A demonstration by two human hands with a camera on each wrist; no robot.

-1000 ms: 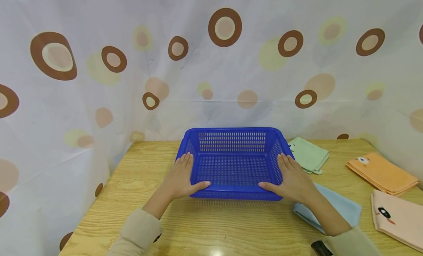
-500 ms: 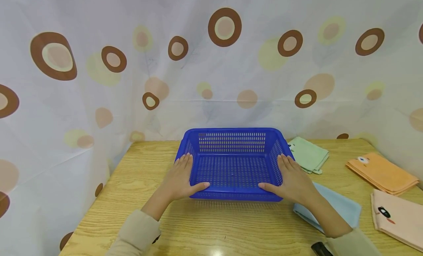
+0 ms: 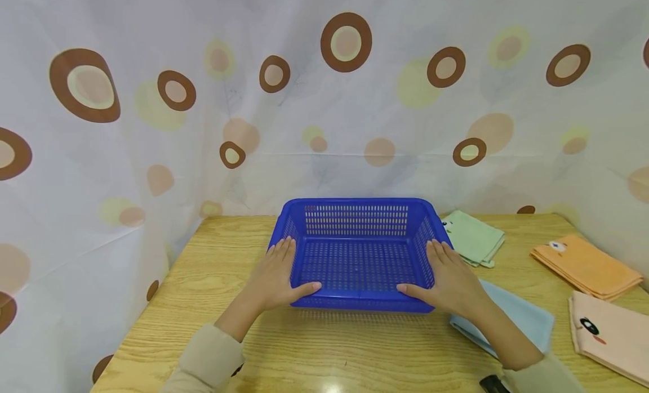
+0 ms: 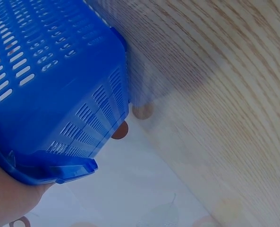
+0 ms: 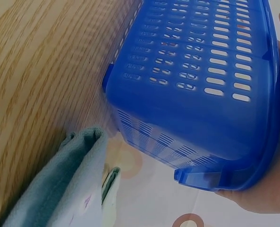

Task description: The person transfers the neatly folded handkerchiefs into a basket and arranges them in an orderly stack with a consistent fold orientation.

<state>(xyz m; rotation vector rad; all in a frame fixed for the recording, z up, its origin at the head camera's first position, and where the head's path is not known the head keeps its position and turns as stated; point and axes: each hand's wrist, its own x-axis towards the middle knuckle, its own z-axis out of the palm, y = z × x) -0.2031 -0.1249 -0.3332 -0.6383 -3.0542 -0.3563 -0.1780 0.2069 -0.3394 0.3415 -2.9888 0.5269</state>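
Note:
A blue plastic basket with slotted walls stands on the wooden table, and no contents show in it. My left hand rests over its near left corner, fingers straight along the side rim and thumb on the front rim. The right hand lies the same way over the near right corner. Both wrist views show the basket's outer walls from low down, with no fingers hooked under the rim. Beneath my right forearm is a folded light blue cloth, and a green cloth lies right of the basket.
Farther right lie an orange folded cloth and a pink one, each with an eye design. A white curtain with brown ring patterns hangs behind and beside the table. Part of a black object shows by the right cuff.
The basket has shifted very slightly toward me, with both hands on its rim moving along. The cloths have stayed where they were.

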